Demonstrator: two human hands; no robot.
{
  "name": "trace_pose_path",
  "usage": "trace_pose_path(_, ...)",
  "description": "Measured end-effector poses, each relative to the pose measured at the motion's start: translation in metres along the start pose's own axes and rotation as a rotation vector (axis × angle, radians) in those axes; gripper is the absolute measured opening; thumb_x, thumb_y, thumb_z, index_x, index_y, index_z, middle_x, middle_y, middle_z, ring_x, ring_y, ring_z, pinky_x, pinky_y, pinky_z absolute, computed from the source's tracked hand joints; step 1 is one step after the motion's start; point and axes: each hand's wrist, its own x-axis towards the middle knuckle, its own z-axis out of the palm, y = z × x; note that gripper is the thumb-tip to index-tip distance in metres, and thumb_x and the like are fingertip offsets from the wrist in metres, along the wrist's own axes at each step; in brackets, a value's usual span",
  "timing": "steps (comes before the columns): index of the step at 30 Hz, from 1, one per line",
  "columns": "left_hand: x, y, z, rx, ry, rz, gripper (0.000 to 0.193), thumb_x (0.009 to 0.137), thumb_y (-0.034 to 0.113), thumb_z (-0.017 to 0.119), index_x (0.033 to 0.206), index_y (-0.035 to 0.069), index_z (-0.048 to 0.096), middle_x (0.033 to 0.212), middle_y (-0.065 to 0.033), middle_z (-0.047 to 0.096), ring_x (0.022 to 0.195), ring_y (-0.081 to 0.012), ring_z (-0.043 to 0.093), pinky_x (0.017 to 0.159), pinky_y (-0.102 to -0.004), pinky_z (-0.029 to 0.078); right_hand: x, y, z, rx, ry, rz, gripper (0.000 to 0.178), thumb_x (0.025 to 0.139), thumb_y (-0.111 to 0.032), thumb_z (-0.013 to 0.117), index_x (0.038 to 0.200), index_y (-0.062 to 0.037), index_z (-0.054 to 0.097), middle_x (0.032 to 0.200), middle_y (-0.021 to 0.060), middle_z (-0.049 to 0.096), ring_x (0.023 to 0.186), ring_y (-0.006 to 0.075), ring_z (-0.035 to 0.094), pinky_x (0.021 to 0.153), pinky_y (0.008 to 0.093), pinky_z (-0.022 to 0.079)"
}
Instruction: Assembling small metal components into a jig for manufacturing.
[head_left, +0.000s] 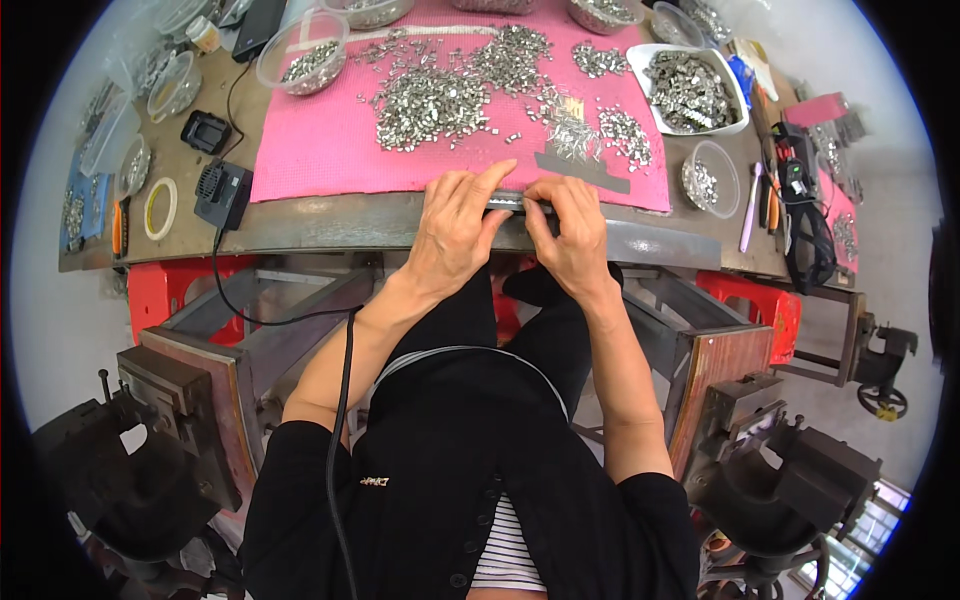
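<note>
At the table's front edge, both hands meet at a short dark bar [506, 203] with a row of small shiny metal bits along it. My left hand [448, 232] grips the left end, index finger raised and thumb against the near side. My right hand [574, 232] is closed at the right end, thumb and fingertips pressed together, hiding that part of the bar. Just beyond lie a pile of thin metal pins [575, 140] and a flat grey strip [583, 172]. Large heaps of small metal pieces [432, 108] spread over the pink mat [330, 150].
A white tray [637, 62] of metal parts and a clear round tub [712, 180] stand right. A clear bowl [270, 62], a tape roll [161, 209] and a black device [222, 193] are left; its cable crosses my left arm. Vises [150, 450] flank me.
</note>
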Motion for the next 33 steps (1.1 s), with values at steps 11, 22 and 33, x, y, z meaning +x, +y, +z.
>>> trace_pose_path(11,0.05,-0.002,-0.001,0.058,-0.079,0.069,0.013,0.088,0.014,0.071,0.101,0.01,0.07,0.092,-0.0031,0.067,0.092,-0.0239,0.061,0.096,-0.0405,0.039,-0.012,0.011,-0.02,0.172,0.053,0.206,0.012,0.091,-0.003,0.068,0.102,-0.0019,0.072,0.091,0.0105,0.07,0.081,0.0253,0.068,0.082,0.0345,0.05)
trace_pose_path(22,0.107,-0.022,0.053,0.31,-0.452,0.184,0.014,0.084,0.018,0.075,0.095,0.011,0.069,0.098,-0.0075,0.064,0.104,-0.0273,0.058,0.099,-0.0489,0.033,-0.026,0.035,-0.031,0.185,0.2,0.346,0.011,0.091,0.0,0.067,0.101,-0.0011,0.071,0.087,0.01,0.067,0.075,0.0207,0.064,0.07,0.0314,0.05)
trace_pose_path(33,0.087,-0.017,0.033,-0.112,-0.325,0.031,0.008,0.091,0.003,0.061,0.098,0.002,0.056,0.093,-0.0125,0.061,0.093,-0.0327,0.057,0.082,-0.0421,0.045,0.008,0.058,-0.014,-0.105,0.168,0.207,0.011,0.083,-0.006,0.076,0.094,-0.0062,0.071,0.084,0.0075,0.061,0.079,0.027,0.062,0.075,0.0401,0.044)
